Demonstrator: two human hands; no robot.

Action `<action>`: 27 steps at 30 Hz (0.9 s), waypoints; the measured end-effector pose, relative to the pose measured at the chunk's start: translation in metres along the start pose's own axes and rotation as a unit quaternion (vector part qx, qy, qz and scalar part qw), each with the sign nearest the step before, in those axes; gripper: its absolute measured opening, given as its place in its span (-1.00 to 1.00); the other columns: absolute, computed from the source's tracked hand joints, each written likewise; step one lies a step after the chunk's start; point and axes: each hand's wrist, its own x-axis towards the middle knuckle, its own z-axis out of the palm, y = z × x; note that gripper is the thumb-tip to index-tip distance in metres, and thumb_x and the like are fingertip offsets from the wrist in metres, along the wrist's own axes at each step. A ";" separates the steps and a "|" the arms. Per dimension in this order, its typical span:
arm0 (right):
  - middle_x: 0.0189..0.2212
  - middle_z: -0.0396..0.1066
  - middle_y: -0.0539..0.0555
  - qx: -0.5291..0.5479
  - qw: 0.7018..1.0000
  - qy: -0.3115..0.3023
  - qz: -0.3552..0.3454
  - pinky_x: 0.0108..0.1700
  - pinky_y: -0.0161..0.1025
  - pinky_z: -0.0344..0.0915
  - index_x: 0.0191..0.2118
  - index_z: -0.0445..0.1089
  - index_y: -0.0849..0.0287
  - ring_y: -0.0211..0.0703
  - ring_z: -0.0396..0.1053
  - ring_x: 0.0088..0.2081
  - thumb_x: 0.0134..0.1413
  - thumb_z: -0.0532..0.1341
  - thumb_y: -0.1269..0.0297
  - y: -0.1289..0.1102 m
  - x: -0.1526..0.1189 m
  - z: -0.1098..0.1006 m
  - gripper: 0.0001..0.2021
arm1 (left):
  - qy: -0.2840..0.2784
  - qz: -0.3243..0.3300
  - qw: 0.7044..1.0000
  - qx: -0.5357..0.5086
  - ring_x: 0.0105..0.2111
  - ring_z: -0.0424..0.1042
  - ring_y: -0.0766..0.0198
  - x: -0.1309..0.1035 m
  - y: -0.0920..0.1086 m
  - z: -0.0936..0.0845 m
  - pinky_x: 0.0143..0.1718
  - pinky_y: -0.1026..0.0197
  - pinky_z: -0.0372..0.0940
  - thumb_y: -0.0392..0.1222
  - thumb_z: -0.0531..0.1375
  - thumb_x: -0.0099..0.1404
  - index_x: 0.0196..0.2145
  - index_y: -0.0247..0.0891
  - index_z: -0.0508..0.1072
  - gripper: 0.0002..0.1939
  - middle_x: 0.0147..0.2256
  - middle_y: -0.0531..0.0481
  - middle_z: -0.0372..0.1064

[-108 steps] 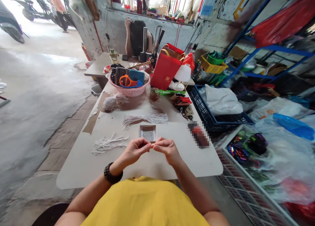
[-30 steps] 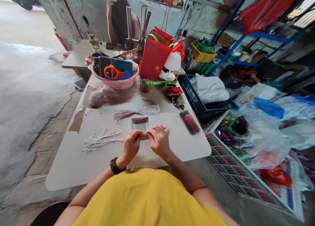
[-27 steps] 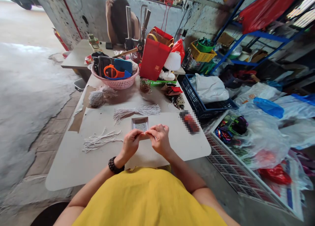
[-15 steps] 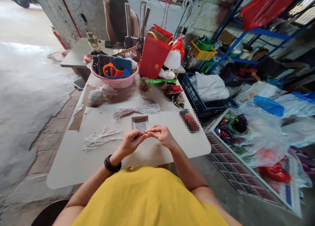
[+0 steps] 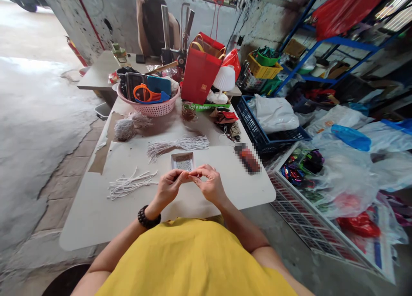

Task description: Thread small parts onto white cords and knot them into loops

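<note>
Fingertip to fingertip, my left hand [image 5: 170, 185] and my right hand [image 5: 210, 183] meet just in front of a small white box [image 5: 172, 163]. Both are closed in a pinch, and whatever sits between the fingers is too small to make out. Tiny silvery pieces [image 5: 184, 165] lie in the box. To the left of my left hand rests a loose bunch of white cords [image 5: 131, 184]. Beyond the box a longer bundle of white cords [image 5: 177, 145] stretches across the table [image 5: 128, 225].
A pink basket [image 5: 157, 110] of tools, a grey-white cord bundle [image 5: 128, 126], a red paper bag [image 5: 202, 70] and a white lamp [image 5: 224, 79] stand farther back. A blurred-out item [image 5: 247, 158] lies right. Crates [image 5: 273, 139] flank the table; another person [image 5: 157, 25] sits beyond.
My right hand's fingers have bent more, and its thumb has drawn down. My left hand has shifted slightly, with the fingertips still together. The cords and box stay put.
</note>
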 end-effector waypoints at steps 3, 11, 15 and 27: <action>-0.39 0.48 0.02 0.006 1.000 0.005 0.001 -0.16 -0.17 0.26 -0.33 0.55 0.08 -0.23 0.38 -0.41 0.12 0.30 0.27 -0.003 -0.001 0.000 -0.94 | 0.013 0.009 1.000 0.003 -0.48 0.51 0.23 -0.001 0.000 0.000 -0.40 0.25 0.42 0.15 0.31 0.12 -0.44 -0.31 0.55 -0.60 -0.48 -0.09 0.57; -0.37 0.50 0.02 0.001 1.000 0.014 0.003 -0.14 -0.16 0.26 -0.31 0.55 0.06 -0.23 0.39 -0.41 0.15 0.27 0.27 -0.011 0.000 -0.003 -0.91 | 0.008 0.069 0.997 0.045 -0.47 0.50 0.25 -0.002 0.001 -0.001 -0.41 0.28 0.39 0.07 0.24 0.24 -0.42 -0.30 0.55 -0.66 -0.46 -0.08 0.56; -0.38 0.51 0.01 -0.039 0.999 0.013 0.002 -0.09 -0.14 0.22 -0.31 0.53 0.07 -0.22 0.41 -0.39 0.14 0.27 0.29 -0.015 0.000 -0.003 -0.93 | 0.020 0.158 0.979 0.127 -0.47 0.49 0.28 -0.003 0.001 -0.003 -0.42 0.28 0.38 -0.08 0.18 0.33 -0.40 -0.26 0.52 -0.77 -0.46 -0.03 0.54; -0.46 0.46 -0.01 -0.143 0.988 -0.047 0.045 -0.14 -0.18 0.13 -0.41 0.42 0.14 -0.19 0.39 -0.36 -0.06 0.23 0.45 -0.009 0.006 0.004 -0.93 | -0.022 0.270 0.917 0.292 -0.40 0.43 0.25 -0.003 -0.006 -0.008 -0.32 0.22 0.35 -0.21 0.08 0.39 -0.35 -0.23 0.46 -0.80 -0.42 -0.06 0.49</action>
